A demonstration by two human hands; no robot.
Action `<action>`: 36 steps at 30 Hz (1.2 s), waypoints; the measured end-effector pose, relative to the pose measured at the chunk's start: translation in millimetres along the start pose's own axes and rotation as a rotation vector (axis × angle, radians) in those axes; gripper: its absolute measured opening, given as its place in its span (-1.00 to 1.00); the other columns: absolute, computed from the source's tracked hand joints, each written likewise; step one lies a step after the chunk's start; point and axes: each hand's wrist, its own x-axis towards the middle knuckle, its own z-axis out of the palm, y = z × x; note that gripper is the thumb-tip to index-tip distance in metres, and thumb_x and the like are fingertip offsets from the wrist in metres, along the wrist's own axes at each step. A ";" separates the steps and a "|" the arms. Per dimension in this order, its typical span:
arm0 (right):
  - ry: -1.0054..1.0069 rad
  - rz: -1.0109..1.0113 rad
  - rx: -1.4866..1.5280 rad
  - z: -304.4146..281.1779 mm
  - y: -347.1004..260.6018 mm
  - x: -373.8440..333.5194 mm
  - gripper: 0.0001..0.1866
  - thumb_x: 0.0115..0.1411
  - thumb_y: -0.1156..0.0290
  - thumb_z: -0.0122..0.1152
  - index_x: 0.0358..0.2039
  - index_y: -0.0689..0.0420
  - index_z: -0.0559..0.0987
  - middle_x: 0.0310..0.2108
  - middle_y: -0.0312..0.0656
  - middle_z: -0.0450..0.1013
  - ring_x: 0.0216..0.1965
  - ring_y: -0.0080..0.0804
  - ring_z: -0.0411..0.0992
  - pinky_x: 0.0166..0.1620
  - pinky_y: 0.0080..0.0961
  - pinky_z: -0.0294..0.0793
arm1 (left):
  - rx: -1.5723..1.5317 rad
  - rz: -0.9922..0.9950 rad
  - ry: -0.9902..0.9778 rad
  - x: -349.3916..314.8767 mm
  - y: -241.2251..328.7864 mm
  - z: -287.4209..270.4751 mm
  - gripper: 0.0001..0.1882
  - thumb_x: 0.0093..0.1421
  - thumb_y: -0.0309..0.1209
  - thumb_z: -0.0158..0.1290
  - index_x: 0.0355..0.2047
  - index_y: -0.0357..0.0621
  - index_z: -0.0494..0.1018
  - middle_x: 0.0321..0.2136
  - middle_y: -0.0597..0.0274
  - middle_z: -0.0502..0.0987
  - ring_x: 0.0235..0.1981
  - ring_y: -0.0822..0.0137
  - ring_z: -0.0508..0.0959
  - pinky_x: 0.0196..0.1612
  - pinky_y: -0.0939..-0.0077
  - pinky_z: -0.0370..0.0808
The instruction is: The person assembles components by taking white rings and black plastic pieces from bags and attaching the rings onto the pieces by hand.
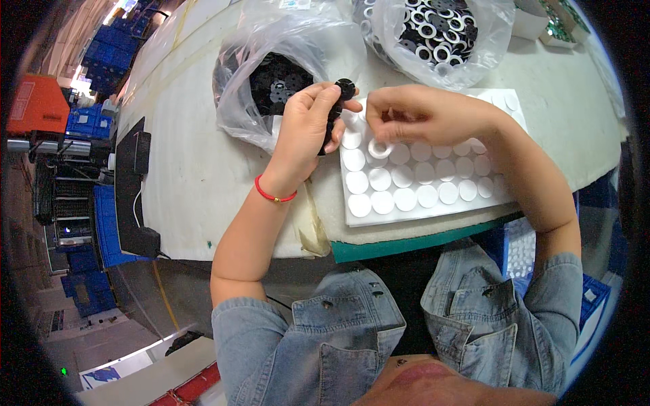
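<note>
My left hand (308, 118), with a red cord bracelet at the wrist, is closed around several small black discs. One black disc (346, 88) is pinched at the thumb and index fingertip; more show dark between the curled fingers. To its right, my right hand (433, 115) is bent down over a white sheet (359, 219) covered with rows of round white pads (405, 198). Its thumb and fingers are pinched together at a white ring (378, 148) near the sheet's left side. Whether the ring is raised off the sheet, I cannot tell. The right hand and forearm hide part of the rows.
A clear plastic bag of black discs (274, 84) lies open beyond my left hand. Farther right is another bag with white rings and black parts (440, 34). Small boxes (558, 27) stand at the far right. A black power adapter (141, 152) lies at the table's left edge.
</note>
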 end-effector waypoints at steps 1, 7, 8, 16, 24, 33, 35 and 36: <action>-0.004 0.010 0.133 -3.2 -4.5 0.1 -0.80 0.30 0.29 0.07 -0.34 0.17 0.44 -0.45 -0.36 0.37 -0.37 -0.60 0.34 -0.37 -0.60 0.32 | -0.007 -0.002 -0.023 0.3 -0.3 -0.7 -0.71 0.34 -0.29 -0.11 -0.23 -0.32 0.44 -0.46 0.24 0.50 -0.73 0.61 0.30 -0.77 0.74 0.15; 0.430 -0.056 0.243 -1.0 -5.3 6.4 -0.83 0.29 0.33 0.12 -0.36 0.15 0.41 -0.49 -0.42 0.33 -0.47 -0.73 0.29 -0.46 -0.76 0.24 | 0.001 -0.050 -0.139 -7.5 8.7 8.6 -0.69 0.35 -0.30 -0.10 -0.22 -0.34 0.47 -0.35 0.06 0.60 -0.72 0.64 0.31 -0.75 0.76 0.16; 0.521 -0.069 0.266 -0.3 -4.7 7.3 -0.83 0.29 0.34 0.13 -0.36 0.14 0.41 -0.49 -0.43 0.33 -0.49 -0.76 0.28 -0.47 -0.79 0.22 | 0.002 -0.050 -0.138 -8.9 9.2 8.5 -0.69 0.35 -0.30 -0.10 -0.22 -0.34 0.47 -0.35 0.06 0.60 -0.72 0.64 0.31 -0.75 0.76 0.16; 0.545 -0.123 0.225 7.6 5.4 12.0 -0.89 0.17 0.52 0.17 -0.41 0.24 0.42 -0.52 -0.35 0.42 -0.47 -0.70 0.37 -0.40 -0.69 0.38 | -0.077 -0.085 -0.121 -9.5 2.8 8.8 -0.61 0.38 -0.18 -0.17 -0.26 -0.28 0.47 -0.42 0.08 0.60 -0.80 0.64 0.26 -0.82 0.76 0.10; 0.524 -0.062 0.130 8.2 -0.6 8.3 -0.88 0.20 0.57 0.16 -0.40 0.22 0.38 -0.51 -0.41 0.35 -0.45 -0.78 0.31 -0.40 -0.77 0.33 | -0.005 -0.101 -0.152 -8.7 3.7 10.1 -0.61 0.37 -0.17 -0.16 -0.29 -0.28 0.47 -0.44 0.12 0.60 -0.79 0.64 0.26 -0.80 0.76 0.11; 0.512 -0.029 0.113 9.8 1.4 9.9 -0.88 0.19 0.55 0.16 -0.39 0.24 0.38 -0.53 -0.38 0.36 -0.50 -0.76 0.32 -0.44 -0.76 0.33 | 0.050 -0.106 -0.199 -9.1 4.5 9.7 -0.71 0.34 -0.35 -0.11 -0.19 -0.36 0.48 -0.39 0.14 0.60 -0.71 0.68 0.29 -0.73 0.77 0.18; 0.518 -0.032 0.120 10.5 1.8 10.9 -0.88 0.18 0.55 0.16 -0.38 0.24 0.38 -0.53 -0.38 0.36 -0.49 -0.76 0.32 -0.43 -0.75 0.33 | 0.052 -0.072 -0.188 -9.4 2.6 9.9 -0.73 0.32 -0.39 -0.09 -0.16 -0.36 0.48 -0.38 0.14 0.60 -0.70 0.68 0.29 -0.72 0.78 0.18; 0.516 -0.025 0.145 10.6 1.6 11.3 -0.89 0.19 0.55 0.15 -0.38 0.23 0.38 -0.53 -0.39 0.35 -0.49 -0.76 0.31 -0.43 -0.75 0.33 | 0.071 -0.059 -0.181 -9.4 1.3 9.4 -0.74 0.32 -0.38 -0.07 -0.16 -0.33 0.49 -0.37 0.18 0.61 -0.71 0.69 0.29 -0.74 0.80 0.17</action>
